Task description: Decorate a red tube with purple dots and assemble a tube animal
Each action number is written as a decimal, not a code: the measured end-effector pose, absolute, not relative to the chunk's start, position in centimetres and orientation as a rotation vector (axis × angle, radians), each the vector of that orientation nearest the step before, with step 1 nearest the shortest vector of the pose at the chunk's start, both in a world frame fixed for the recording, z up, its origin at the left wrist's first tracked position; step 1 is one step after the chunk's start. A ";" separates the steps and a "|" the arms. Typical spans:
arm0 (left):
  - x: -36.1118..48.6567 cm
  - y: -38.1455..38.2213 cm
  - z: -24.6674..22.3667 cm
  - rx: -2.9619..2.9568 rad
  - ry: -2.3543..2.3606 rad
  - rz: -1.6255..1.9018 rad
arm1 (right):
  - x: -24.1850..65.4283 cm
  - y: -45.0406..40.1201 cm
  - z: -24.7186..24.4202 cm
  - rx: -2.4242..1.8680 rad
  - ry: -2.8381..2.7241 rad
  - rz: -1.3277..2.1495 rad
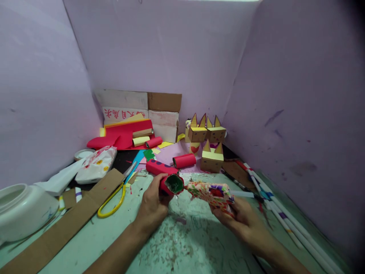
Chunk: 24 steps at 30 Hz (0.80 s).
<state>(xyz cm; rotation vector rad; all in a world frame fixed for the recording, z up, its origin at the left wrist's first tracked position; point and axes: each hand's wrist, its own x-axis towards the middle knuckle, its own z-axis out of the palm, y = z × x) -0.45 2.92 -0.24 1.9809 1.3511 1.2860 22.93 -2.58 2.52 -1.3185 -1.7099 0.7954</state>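
Observation:
Near the middle of the head view, my left hand [154, 201] is closed round a red paper tube [165, 185], whose open end shows a dark green inside. My right hand [238, 219] grips a glue gun [209, 191] with a colourful patterned covering. The gun's tip points left and meets or nearly meets the rim of the tube; a gap cannot be made out. A clear glue stick [242, 193] sticks out behind the gun. Just beyond my left hand lies a red tube with purple dots [159, 167]. Another red tube [184, 160] lies farther back.
Cardboard boxes with pointed ears [212, 161] stand at the back right. Yellow-handled scissors [112, 209] and a cardboard strip [65, 224] lie on the left, near a white pot [25, 213]. Long striped sticks [288, 220] run along the right. Red sheets [122, 137] lie behind.

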 end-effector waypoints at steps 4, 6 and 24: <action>-0.5 3.0 -0.6 1.967 1.357 1.287 | 23.1 -2.6 2.2 -1.314 -1.721 0.834; -0.6 3.1 -0.8 1.967 1.363 1.269 | 23.1 -2.6 2.2 -1.306 -1.722 0.832; -0.6 3.8 -0.2 1.274 1.135 1.234 | 22.6 0.1 0.5 -1.376 -1.067 1.197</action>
